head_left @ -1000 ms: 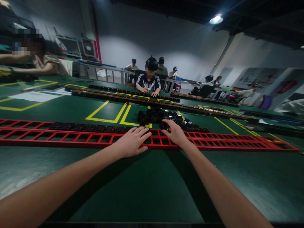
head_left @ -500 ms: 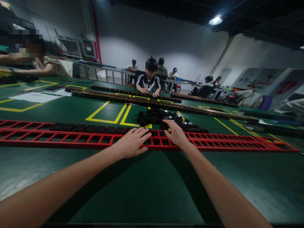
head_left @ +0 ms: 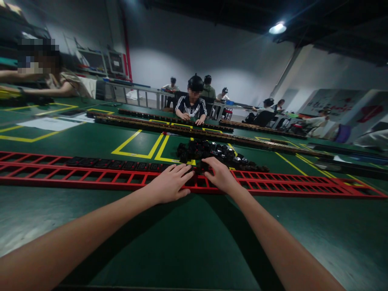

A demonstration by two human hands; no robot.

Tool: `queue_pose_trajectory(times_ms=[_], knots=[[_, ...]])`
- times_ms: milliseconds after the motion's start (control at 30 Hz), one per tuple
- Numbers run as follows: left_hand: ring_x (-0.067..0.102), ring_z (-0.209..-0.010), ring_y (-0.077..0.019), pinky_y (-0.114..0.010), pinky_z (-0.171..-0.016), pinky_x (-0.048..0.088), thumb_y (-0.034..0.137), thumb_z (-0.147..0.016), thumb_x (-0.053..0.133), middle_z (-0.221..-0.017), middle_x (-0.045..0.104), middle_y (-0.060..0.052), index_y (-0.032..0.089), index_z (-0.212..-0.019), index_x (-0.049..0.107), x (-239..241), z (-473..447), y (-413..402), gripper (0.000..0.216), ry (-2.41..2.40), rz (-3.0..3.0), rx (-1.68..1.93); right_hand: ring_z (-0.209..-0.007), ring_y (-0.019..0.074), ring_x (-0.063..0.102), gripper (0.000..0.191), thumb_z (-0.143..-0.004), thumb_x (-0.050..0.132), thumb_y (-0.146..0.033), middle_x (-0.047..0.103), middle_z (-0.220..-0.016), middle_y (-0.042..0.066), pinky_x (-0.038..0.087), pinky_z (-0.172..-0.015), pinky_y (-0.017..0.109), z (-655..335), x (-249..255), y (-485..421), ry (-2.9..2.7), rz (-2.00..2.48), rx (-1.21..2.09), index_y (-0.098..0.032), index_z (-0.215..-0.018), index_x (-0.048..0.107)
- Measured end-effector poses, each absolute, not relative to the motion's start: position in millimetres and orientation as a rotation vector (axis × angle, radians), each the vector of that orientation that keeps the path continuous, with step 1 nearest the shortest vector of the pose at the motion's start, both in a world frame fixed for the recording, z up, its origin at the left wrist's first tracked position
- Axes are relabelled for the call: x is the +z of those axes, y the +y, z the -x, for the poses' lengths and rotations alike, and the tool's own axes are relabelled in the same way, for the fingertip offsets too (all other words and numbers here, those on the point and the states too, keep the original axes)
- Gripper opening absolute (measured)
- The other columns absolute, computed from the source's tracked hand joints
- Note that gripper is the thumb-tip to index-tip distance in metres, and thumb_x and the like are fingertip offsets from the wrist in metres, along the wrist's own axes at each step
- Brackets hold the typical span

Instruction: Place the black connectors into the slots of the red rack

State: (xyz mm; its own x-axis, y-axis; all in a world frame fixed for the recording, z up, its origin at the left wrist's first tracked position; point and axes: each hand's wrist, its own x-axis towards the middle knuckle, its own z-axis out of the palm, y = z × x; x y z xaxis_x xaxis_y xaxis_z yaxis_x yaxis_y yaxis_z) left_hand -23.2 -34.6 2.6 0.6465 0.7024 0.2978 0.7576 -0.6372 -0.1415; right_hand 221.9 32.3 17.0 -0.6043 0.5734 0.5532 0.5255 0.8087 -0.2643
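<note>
A long red ladder-like frame (head_left: 121, 184) with two rows of slots lies across the green table in front of me. A run of square black plastic pieces (head_left: 117, 164) sits in its far row, left of my hands. My left hand (head_left: 171, 184) rests flat over the frame at the end of that run, fingers stretched out. Just to its right, my right hand (head_left: 222, 174) pinches a small black piece (head_left: 200, 165) above the far row; the piece is partly hidden by the fingers. Behind it lies a heap of loose black pieces (head_left: 212, 150).
Long dark strips (head_left: 169, 129) cross the table beyond the heap. Yellow tape lines (head_left: 136, 153) mark the green top. White paper (head_left: 48, 123) lies at the left. A co-worker (head_left: 191, 105) sits opposite, and another person (head_left: 65, 83) leans in at the left.
My right hand has moved left with the black piece, toward my left hand and the end of the run. My left hand stays almost in place.
</note>
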Motion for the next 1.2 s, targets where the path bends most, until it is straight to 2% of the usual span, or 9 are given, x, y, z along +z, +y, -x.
queue_pose_trajectory(times_ms=[267, 533, 933, 1200], knots=[[0.035, -0.143, -0.0324, -0.046, -0.114, 0.029, 0.053, -0.099, 0.044, -0.157, 0.039, -0.014, 0.018, -0.149, 0.041, 0.2, 24.1, -33.4, 0.061, -1.184, 2.621, -0.337, -0.111, 0.0238, 0.064, 0.043, -0.085, 0.066, -0.015, 0.065, -0.122, 0.011, 0.054, -0.096, 0.043, -220.4, 17.0, 31.0, -2.388, 0.806, 0.147, -0.021, -0.127, 0.063], [0.037, -0.143, -0.0328, -0.047, -0.114, 0.031, 0.051, -0.098, 0.046, -0.156, 0.040, -0.014, 0.018, -0.149, 0.042, 1.5, 23.4, -34.4, 0.061, -1.189, 2.619, -0.340, -0.114, 0.0255, 0.063, 0.032, -0.089, 0.065, -0.019, 0.068, -0.120, 0.012, 0.051, -0.101, 0.046, -221.3, 14.4, 32.9, -2.430, 0.829, 0.073, -0.019, -0.121, 0.067], [0.036, -0.143, -0.0338, -0.047, -0.114, 0.031, 0.053, -0.099, 0.045, -0.157, 0.039, -0.014, 0.017, -0.149, 0.042, 3.5, 23.0, -35.7, 0.061, -1.195, 2.612, -0.309, -0.113, 0.0255, 0.062, 0.032, -0.090, 0.064, -0.018, 0.068, -0.120, 0.012, 0.050, -0.101, 0.047, -220.5, 14.9, 32.3, -2.427, 0.832, 0.098, -0.019, -0.122, 0.066], [0.041, -0.139, -0.0344, -0.047, -0.111, 0.035, 0.050, -0.098, 0.049, -0.151, 0.045, -0.017, 0.014, -0.145, 0.045, 4.5, 22.5, -36.0, 0.060, -1.162, 2.595, -0.318, -0.123, 0.0220, 0.056, 0.050, -0.088, 0.043, -0.003, 0.056, -0.131, 0.010, 0.047, -0.107, 0.044, -219.8, 17.1, 32.1, -2.343, 0.732, 0.218, -0.024, -0.130, 0.059]])
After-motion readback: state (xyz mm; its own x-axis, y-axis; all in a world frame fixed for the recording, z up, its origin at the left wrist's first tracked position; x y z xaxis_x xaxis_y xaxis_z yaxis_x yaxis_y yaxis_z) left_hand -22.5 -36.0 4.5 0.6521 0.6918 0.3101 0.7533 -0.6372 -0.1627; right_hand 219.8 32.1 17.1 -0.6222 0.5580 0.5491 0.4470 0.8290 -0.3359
